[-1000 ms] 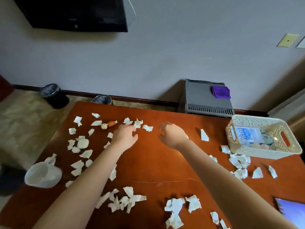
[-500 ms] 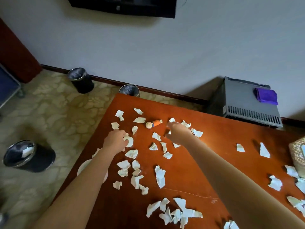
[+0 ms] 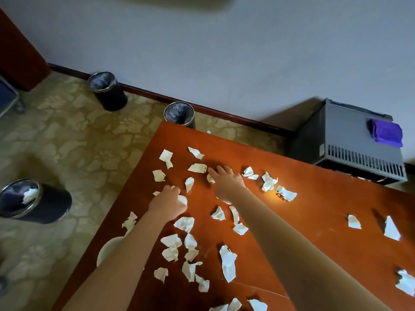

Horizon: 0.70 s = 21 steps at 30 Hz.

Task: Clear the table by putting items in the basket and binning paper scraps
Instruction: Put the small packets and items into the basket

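Head view shows our left hand (image 3: pixel 167 204) with fingers curled around a pale round item (image 3: pixel 182 200), we judge to lift it; our right hand (image 3: pixel 228 181) lies spread over a small piece (image 3: pixel 210 178), gripping nothing; paper scraps (image 3: pixel 184 223) surround both on the desk (image 3: pixel 314 221); the basket is unseen.

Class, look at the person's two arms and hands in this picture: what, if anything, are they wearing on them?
Nothing shows. The left hand and right hand are bare, without gloves, rings or a watch. Both forearms are uncovered up to the picture's bottom edge; no sleeve is in view.
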Each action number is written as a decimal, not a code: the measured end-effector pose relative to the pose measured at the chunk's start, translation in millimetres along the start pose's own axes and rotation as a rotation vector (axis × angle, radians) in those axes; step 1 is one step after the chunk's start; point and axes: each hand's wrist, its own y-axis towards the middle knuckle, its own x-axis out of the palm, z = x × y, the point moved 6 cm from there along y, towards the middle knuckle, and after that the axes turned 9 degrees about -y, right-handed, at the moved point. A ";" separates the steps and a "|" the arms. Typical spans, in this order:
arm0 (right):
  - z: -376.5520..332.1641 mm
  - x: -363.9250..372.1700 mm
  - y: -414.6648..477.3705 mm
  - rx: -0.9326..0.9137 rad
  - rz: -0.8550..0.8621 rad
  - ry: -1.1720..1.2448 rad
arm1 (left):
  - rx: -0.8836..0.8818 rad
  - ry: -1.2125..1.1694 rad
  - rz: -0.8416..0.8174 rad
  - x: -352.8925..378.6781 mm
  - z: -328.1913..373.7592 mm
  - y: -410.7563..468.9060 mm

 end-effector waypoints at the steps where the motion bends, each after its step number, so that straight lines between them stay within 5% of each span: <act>1: -0.7 -0.1 2.1 0.004 0.021 -0.016 | 0.000 -0.012 -0.006 1.2 0.0 1.9; 11: -2.2 -6.9 6.6 -0.032 0.126 -0.074 | -0.008 -0.018 -0.038 2.6 8.3 4.6; 21: 18.6 -27.6 -63.3 0.046 0.343 0.324 | 0.118 -0.220 0.113 -19.6 48.1 -23.8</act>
